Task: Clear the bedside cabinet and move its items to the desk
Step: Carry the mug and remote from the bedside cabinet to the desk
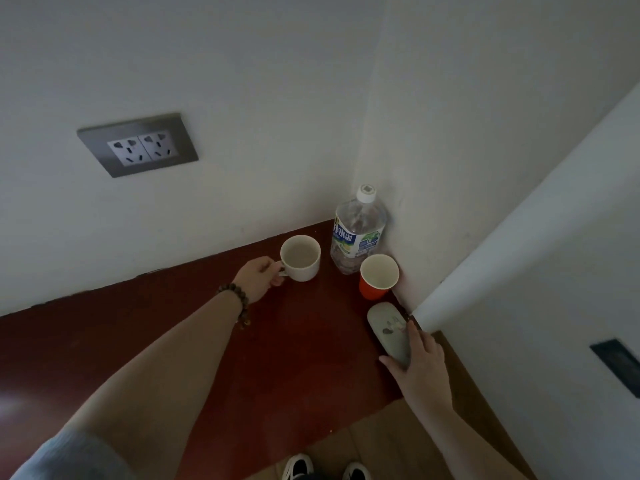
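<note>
At the cabinet corner, left hand pinches the white mug by its handle; right hand fingers clamp the remote. Lifting carelessly could knock over the red cup just beside.

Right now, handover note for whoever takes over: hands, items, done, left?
Left hand grips the white mug by its handle; mug looks empty.
Right hand holds the remote, near the wall.
Water bottle and red paper cup stand untouched in the corner of the bedside cabinet.
Done: nothing moved off yet.
Left: carry all four to the desk, not in view.
</note>
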### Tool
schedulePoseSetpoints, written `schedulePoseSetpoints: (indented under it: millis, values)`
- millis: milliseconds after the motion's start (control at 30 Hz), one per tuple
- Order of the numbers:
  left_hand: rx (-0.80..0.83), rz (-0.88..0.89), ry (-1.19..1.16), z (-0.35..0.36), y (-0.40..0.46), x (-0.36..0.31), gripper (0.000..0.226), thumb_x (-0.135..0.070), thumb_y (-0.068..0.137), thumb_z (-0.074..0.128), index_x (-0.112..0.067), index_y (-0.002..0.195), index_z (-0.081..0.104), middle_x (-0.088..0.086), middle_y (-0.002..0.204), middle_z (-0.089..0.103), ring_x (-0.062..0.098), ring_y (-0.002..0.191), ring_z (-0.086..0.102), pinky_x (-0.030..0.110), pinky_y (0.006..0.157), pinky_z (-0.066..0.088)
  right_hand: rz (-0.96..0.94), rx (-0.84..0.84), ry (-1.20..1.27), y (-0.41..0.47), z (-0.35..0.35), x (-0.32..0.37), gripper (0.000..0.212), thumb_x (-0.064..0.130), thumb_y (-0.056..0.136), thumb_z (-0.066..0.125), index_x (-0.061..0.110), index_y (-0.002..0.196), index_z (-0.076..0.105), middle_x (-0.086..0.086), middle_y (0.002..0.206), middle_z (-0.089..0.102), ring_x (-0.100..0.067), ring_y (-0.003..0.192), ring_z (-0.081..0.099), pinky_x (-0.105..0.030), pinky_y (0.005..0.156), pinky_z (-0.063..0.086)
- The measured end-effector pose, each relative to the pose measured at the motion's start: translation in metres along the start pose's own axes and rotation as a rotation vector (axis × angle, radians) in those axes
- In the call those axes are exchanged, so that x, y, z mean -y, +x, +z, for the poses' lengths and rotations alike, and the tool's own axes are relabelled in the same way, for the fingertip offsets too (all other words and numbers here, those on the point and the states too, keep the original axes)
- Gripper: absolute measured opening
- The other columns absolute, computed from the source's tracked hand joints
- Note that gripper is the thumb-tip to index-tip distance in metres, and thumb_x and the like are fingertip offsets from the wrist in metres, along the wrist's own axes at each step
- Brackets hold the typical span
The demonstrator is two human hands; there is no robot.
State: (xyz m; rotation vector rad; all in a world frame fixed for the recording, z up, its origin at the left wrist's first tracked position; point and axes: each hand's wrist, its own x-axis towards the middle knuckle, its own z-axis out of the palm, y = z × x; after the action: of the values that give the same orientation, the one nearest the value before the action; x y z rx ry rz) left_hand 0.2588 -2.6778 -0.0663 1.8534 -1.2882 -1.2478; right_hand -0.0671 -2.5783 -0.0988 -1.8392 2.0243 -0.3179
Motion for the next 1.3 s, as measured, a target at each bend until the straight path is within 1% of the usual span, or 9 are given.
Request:
schedulePoseSetpoints:
  millis: [133, 267, 433, 767, 867, 933, 1067, 1167, 1300]
  values:
    - [-0.100, 0.028, 0.055, 0.002, 0.006, 0.000, 0.021, -0.030, 0.093, 0.055, -0.010, 0.088, 0.060, 0.004, 0.084, 0.068, 0.017, 0.074, 0.060, 0.035, 0.074, 0.048, -0.007, -0.007, -0.036, -0.005, -0.003, -0.009, 0.089, 0.058, 0.076, 0.063, 0.023, 0.147, 0.022, -0.003, 0.142, 0.037, -0.022, 0.129, 0.033, -0.037, 0.105, 0.035]
    - [-0.291, 0.080, 0.091, 0.006, -0.001, 0.002, 0.012, -0.033, 0.085, 0.065, -0.023, 0.088, 0.059, -0.009, 0.083, 0.062, 0.004, 0.075, 0.056, 0.020, 0.058, 0.039, 0.006, -0.004, -0.012, -0.010, -0.004, -0.014, 0.082, 0.048, 0.077, 0.067, 0.024, 0.145, 0.027, -0.001, 0.138, 0.040, -0.019, 0.127, 0.034, -0.036, 0.101, 0.039]
    - [-0.268, 0.159, 0.142, 0.010, -0.001, 0.002, 0.010, -0.020, 0.089, 0.062, -0.022, 0.080, 0.057, -0.007, 0.079, 0.065, 0.004, 0.074, 0.059, 0.019, 0.059, 0.039, 0.044, -0.018, 0.005, -0.011, -0.004, -0.009, 0.077, 0.045, 0.078, 0.067, 0.023, 0.143, 0.031, 0.000, 0.135, 0.043, -0.019, 0.126, 0.036, -0.037, 0.098, 0.043]
    - [-0.276, 0.158, 0.180, 0.020, -0.007, 0.004, 0.010, -0.024, 0.088, 0.063, -0.027, 0.081, 0.057, -0.011, 0.080, 0.065, 0.004, 0.074, 0.060, 0.018, 0.056, 0.041, 0.120, -0.050, -0.014, -0.004, -0.003, 0.002, 0.075, 0.047, 0.082, 0.063, 0.021, 0.144, 0.029, -0.003, 0.137, 0.041, -0.022, 0.127, 0.035, -0.036, 0.100, 0.040]
    - [-0.264, 0.142, 0.200, 0.020, -0.007, 0.005, 0.006, -0.031, 0.087, 0.064, -0.028, 0.087, 0.059, -0.009, 0.086, 0.066, 0.002, 0.076, 0.059, 0.018, 0.058, 0.043, 0.122, -0.051, -0.012, -0.004, -0.003, 0.003, 0.075, 0.046, 0.083, 0.062, 0.020, 0.144, 0.028, -0.004, 0.138, 0.040, -0.023, 0.128, 0.034, -0.037, 0.102, 0.039]
    - [-0.253, 0.127, 0.199, 0.019, -0.010, 0.007, 0.018, -0.036, 0.085, 0.066, -0.027, 0.099, 0.060, -0.006, 0.092, 0.065, 0.004, 0.081, 0.058, 0.018, 0.063, 0.042, 0.124, -0.048, -0.014, -0.005, -0.003, 0.004, 0.075, 0.046, 0.083, 0.061, 0.019, 0.145, 0.027, -0.005, 0.139, 0.040, -0.023, 0.129, 0.034, -0.037, 0.103, 0.037]
    - [-0.241, 0.075, 0.222, 0.020, -0.021, 0.004, 0.047, -0.042, 0.086, 0.063, -0.022, 0.127, 0.052, 0.003, 0.117, 0.065, 0.018, 0.103, 0.060, 0.029, 0.082, 0.047, 0.099, -0.041, -0.029, -0.006, -0.011, 0.008, 0.075, 0.048, 0.084, 0.060, 0.018, 0.144, 0.028, -0.006, 0.141, 0.039, -0.026, 0.130, 0.033, -0.039, 0.106, 0.034]
    - [-0.278, 0.105, 0.281, 0.020, -0.037, -0.001, 0.055, -0.044, 0.089, 0.055, -0.019, 0.137, 0.045, 0.007, 0.134, 0.055, 0.025, 0.121, 0.051, 0.036, 0.096, 0.043, 0.058, -0.046, -0.019, -0.009, -0.021, 0.013, 0.072, 0.049, 0.087, 0.055, 0.018, 0.145, 0.028, -0.007, 0.144, 0.037, -0.026, 0.133, 0.031, -0.041, 0.108, 0.033]
    - [-0.396, 0.142, 0.359, 0.024, -0.071, -0.007, 0.058, -0.046, 0.092, 0.049, -0.016, 0.140, 0.040, 0.007, 0.144, 0.045, 0.025, 0.135, 0.036, 0.047, 0.109, 0.033, -0.030, -0.092, -0.018, -0.018, -0.029, 0.023, 0.065, 0.049, 0.091, 0.048, 0.017, 0.144, 0.030, -0.007, 0.145, 0.038, -0.026, 0.133, 0.033, -0.041, 0.109, 0.033]
